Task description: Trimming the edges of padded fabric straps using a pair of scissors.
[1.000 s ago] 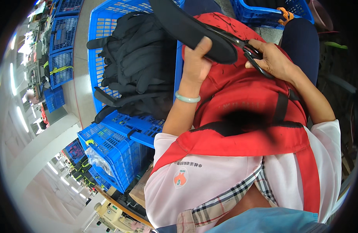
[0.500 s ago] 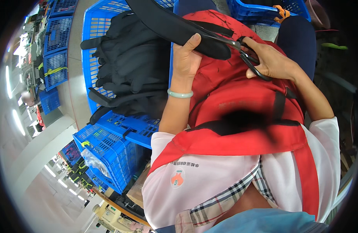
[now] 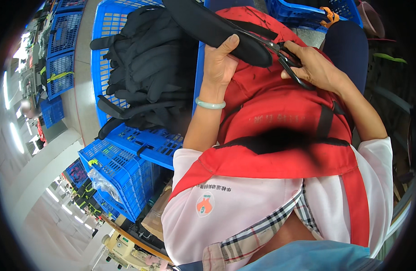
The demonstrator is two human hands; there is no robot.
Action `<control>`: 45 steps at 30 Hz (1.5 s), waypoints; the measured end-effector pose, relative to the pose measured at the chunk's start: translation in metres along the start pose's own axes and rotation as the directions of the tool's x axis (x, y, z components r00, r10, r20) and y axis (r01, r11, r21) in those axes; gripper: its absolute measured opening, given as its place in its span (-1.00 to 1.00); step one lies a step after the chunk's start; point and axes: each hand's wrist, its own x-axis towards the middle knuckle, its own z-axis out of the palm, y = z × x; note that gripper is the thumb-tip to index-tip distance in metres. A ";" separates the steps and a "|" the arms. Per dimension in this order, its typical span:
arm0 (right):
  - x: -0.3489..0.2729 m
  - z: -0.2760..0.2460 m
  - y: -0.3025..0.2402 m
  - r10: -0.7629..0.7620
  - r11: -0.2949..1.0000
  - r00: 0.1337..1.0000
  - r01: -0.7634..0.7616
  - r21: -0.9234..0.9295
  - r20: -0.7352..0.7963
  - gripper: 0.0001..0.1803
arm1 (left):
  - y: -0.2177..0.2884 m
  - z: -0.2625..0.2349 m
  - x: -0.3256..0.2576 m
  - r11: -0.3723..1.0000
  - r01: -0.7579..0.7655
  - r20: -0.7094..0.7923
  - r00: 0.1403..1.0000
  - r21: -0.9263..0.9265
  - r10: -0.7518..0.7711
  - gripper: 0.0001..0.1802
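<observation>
My left hand (image 3: 220,61) grips a long, curved black padded fabric strip (image 3: 203,27), thumb on top, above my red apron (image 3: 266,99). The strip runs up past the top edge of the view, and its rounded end points right. In my right hand (image 3: 314,67) is a pair of scissors (image 3: 291,67) with black handles, my fingers in the loops. Its blades lie along the far edge of the strip, close to the rounded end. How far apart the blades are I cannot make out. Dark thread scraps dot the apron.
To my left stands a blue plastic crate (image 3: 99,67) heaped with similar black strips (image 3: 147,58). Another blue crate (image 3: 126,176) is nearer, with a clear plastic bag at its side. A third blue crate (image 3: 289,16) sits at the far right. A sewing machine (image 3: 126,248) shows lower left.
The strip's rounded end has shifted slightly right. The scissor handles look closer together than before. Both hands keep their hold.
</observation>
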 end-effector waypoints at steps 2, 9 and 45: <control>0.002 0.005 0.001 0.045 0.999 0.998 -0.045 0.018 -0.032 -0.31 | -0.001 0.000 0.000 1.000 0.005 -0.001 1.000 -0.003 -0.005 -0.70; 0.010 0.007 -0.003 0.006 0.998 0.996 0.000 0.069 -0.086 -0.38 | -0.002 0.010 -0.002 1.000 0.001 -0.008 1.000 -0.009 -0.001 -0.67; 0.028 0.013 0.010 -0.036 0.999 0.987 0.040 0.019 -0.158 -0.44 | 0.009 0.002 0.012 0.999 -0.026 0.013 1.000 0.020 0.026 -0.68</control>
